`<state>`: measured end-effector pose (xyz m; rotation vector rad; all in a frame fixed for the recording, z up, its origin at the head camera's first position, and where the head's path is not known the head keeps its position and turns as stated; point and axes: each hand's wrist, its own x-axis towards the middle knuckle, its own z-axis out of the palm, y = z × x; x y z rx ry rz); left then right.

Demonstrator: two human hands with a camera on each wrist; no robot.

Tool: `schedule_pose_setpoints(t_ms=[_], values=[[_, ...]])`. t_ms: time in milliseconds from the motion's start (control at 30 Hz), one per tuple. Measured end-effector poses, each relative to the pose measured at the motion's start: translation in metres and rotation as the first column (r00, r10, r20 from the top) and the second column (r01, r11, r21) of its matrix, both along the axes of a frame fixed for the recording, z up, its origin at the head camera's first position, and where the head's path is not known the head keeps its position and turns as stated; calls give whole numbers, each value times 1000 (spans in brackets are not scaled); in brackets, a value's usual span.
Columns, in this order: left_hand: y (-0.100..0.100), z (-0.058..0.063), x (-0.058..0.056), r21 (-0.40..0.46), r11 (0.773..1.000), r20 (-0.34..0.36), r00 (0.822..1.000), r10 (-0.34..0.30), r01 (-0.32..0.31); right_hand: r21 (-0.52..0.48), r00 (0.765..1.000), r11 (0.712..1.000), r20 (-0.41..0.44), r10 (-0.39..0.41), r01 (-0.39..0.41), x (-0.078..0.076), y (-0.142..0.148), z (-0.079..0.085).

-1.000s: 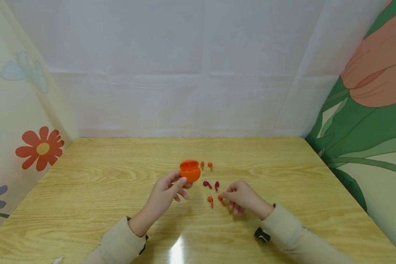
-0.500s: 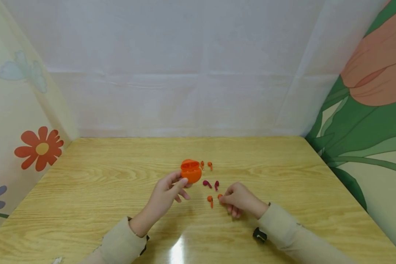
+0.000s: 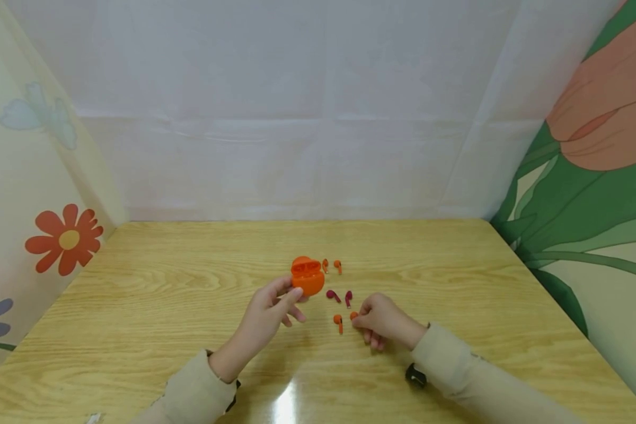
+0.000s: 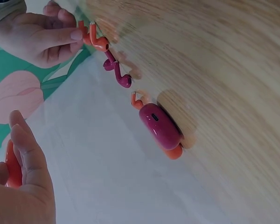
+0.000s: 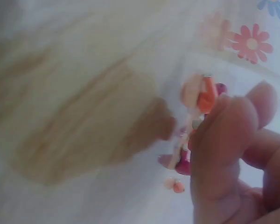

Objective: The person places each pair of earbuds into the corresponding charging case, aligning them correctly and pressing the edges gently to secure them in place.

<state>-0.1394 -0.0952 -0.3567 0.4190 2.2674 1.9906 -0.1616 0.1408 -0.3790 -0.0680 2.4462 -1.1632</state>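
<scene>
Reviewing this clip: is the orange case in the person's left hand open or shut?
Open. In the head view, the orange case has its lid raised, above the body held by the left hand.

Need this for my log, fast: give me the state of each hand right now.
Left hand: closed, holding the orange case, its lid open.
Right hand: closed, pinching an orange earbud.

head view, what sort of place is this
Probably an indoor tabletop booth, perhaps set up for recording: a wood-grain table with a creased pale sheet behind it and flower-patterned side panels at left and right.
</scene>
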Motion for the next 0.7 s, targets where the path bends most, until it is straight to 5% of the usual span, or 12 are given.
schedule_pose_setpoints(t_ms=[300, 700], values=[[3, 0, 3, 0, 1000, -16, 1000, 15, -15, -152, 998, 988, -58, 2, -10, 4, 5, 14], [6, -2, 3, 3, 1000, -27, 1000, 13, -13, -218, 991, 976, -122, -46, 18, 8, 2, 35]])
